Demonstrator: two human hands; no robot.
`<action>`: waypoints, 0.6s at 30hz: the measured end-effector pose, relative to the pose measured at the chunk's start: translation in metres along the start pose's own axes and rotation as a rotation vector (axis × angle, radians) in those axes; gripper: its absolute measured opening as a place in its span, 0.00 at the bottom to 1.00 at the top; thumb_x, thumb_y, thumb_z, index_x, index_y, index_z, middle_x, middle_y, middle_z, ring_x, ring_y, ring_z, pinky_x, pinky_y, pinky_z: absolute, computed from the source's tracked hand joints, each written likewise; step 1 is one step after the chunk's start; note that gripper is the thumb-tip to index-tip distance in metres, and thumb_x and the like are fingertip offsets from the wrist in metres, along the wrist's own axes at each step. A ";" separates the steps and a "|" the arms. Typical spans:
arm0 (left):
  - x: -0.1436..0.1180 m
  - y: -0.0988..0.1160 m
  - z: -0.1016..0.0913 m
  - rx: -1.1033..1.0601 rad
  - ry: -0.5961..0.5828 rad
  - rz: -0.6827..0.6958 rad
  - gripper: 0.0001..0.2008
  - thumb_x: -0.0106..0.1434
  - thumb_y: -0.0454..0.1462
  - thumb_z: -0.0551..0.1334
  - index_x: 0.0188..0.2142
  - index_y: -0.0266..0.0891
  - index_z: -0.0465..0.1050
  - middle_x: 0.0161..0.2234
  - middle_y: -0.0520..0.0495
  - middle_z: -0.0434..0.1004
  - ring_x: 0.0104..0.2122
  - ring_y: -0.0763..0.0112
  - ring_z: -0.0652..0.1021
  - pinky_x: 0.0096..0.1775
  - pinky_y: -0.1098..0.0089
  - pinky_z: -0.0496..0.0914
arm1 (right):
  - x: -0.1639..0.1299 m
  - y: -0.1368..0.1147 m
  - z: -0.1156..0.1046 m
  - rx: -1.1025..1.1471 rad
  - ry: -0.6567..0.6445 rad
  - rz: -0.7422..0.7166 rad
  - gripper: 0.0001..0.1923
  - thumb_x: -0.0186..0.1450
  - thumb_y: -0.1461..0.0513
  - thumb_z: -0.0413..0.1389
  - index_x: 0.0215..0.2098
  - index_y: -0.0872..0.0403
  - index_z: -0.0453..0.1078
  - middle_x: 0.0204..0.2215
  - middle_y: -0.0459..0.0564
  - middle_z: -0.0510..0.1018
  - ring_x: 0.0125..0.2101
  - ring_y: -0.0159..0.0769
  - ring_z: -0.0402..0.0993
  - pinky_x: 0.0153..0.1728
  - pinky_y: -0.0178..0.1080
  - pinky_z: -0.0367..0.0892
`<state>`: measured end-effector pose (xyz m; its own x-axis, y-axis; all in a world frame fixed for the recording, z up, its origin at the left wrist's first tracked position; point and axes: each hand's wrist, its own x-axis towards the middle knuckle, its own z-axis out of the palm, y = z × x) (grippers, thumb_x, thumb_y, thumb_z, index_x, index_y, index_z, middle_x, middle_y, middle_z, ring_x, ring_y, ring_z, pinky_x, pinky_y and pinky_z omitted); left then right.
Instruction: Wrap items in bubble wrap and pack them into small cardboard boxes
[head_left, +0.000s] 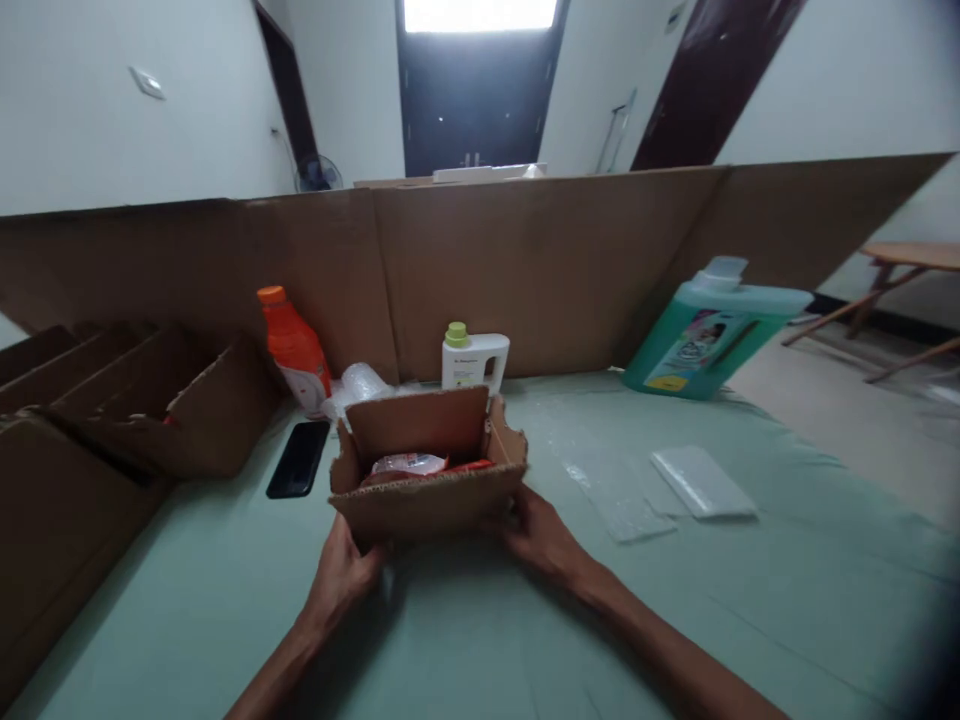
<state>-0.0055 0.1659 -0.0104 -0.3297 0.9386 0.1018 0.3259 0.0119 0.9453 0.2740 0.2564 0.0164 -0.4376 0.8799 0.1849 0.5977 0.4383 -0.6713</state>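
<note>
A small open-topped cardboard box (pixel 431 508) is held in front of me, its flaps gone or folded and its top edges ragged. Red and clear plastic packets (pixel 409 464) lie inside it; their kind cannot be made out. My left hand (pixel 346 562) grips the lower left corner, with its fingertips partly hidden under the box. At the lower right corner, my right hand (pixel 541 535) is closed on the same box, its fingers partly behind the cardboard. Just behind the box stands a white jug with a green cap (pixel 471 362).
A black phone (pixel 298 460) lies left of the box, near an orange bottle (pixel 294 345) and crumpled bubble wrap (pixel 360 385). Larger cardboard boxes (pixel 202 430) fill the left side. Bubble wrap sheets (pixel 607 490), a folded white packet (pixel 703 482) and a green jug (pixel 694 340) lie right. A cardboard wall (pixel 555 270) bounds the back.
</note>
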 end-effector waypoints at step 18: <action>-0.007 -0.022 -0.009 0.061 0.067 -0.056 0.45 0.58 0.48 0.66 0.70 0.46 0.49 0.68 0.34 0.56 0.66 0.43 0.63 0.63 0.43 0.61 | -0.041 0.060 -0.064 -0.597 0.066 0.268 0.12 0.66 0.67 0.51 0.39 0.56 0.78 0.44 0.62 0.81 0.48 0.54 0.75 0.50 0.52 0.61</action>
<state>-0.0186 0.1560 -0.0293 -0.4065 0.9108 0.0715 0.3580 0.0868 0.9297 0.3708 0.2582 0.0145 -0.1906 0.9739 0.1228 0.9587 0.2116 -0.1900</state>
